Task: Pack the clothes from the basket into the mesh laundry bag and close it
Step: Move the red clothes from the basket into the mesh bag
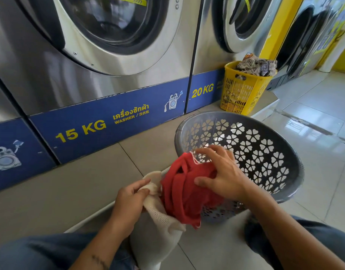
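Observation:
A cream mesh laundry bag [158, 228] stands on the floor between my knees. My left hand [128, 201] grips the bag's rim and holds its mouth open. A red garment [183, 193] is bunched at the mouth, partly inside the bag and partly hanging over its edge. My right hand [220, 172] lies on top of the red garment with spread fingers, pressing on it. Just behind stands the grey plastic basket [265, 152] with flower-shaped holes, tipped toward me; no clothes show in the part of its inside that I can see.
Steel washing machines [93, 55] marked 15 KG and 20 KG line the back on a raised tiled step. A yellow basket [243, 88] full of patterned laundry stands on that step at the right. Glossy floor tiles [314, 117] stretch to the right.

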`<state>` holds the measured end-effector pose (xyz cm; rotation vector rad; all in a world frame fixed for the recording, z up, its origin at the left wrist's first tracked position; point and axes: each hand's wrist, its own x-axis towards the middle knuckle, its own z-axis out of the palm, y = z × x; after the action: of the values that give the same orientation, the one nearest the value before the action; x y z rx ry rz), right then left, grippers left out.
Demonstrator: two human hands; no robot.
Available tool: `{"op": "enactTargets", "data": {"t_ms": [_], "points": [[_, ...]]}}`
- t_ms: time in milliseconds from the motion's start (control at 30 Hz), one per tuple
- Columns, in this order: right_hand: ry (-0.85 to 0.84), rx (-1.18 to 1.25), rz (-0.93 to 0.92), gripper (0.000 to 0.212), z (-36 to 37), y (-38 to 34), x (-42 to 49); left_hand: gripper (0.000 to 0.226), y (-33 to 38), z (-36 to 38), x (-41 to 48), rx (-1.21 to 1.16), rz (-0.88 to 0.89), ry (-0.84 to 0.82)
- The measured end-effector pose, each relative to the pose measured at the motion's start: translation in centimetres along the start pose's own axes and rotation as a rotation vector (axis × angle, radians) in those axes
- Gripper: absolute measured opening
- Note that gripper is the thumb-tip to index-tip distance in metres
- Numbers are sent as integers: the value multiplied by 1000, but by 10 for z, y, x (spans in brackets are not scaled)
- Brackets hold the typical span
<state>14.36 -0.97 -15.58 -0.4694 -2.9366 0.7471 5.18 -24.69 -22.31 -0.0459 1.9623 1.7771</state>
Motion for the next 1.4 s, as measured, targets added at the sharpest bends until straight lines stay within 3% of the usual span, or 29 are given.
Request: {"op": "enactTargets", "data": {"t_ms": [67, 133, 167, 233, 433, 600, 700, 800, 967, 1133, 1233, 1300, 1400], "points": [[-205, 34, 164, 100, 2, 12, 2, 35, -1, 1, 1, 10, 5, -2], [-331, 280, 237, 81, 4, 18, 3, 35, -1, 1, 0, 25, 8, 2], [-317, 352, 225, 62, 5, 19, 4, 35, -1, 1, -1, 30, 12, 7], [-194, 253, 142, 35, 7, 19, 7, 35, -2, -1, -2, 40, 25, 11], [122, -63, -73, 24, -5, -13, -9, 34, -1, -4, -7, -48, -6, -31], [299, -325, -295, 39, 1, -67, -38, 33, 1, -10, -5, -162, -23, -74], [237, -294, -319, 47, 37, -83, -48, 23, -11, -24, -4, -48, -36, 0], [184, -324, -301, 35, 79, -78, -50, 18, -25, -41, -4, 48, -77, 113], [169, -340, -270, 39, 112, -77, -44, 18, -20, -59, 1, 150, -64, 204], [251, -250, -212, 50, 105, -91, -41, 19, -22, -61, 7, 241, -10, 158], [129, -360, -30, 99, 83, -80, -31, 23, -23, -59, 9, 254, 3, 140], [5, -369, 111, 116, 67, -68, -20, 26, -24, -56, 11, 271, 22, 128], [-93, -314, 139, 105, 54, -58, -5, 21, -25, -50, 14, 329, 84, 118]]}}
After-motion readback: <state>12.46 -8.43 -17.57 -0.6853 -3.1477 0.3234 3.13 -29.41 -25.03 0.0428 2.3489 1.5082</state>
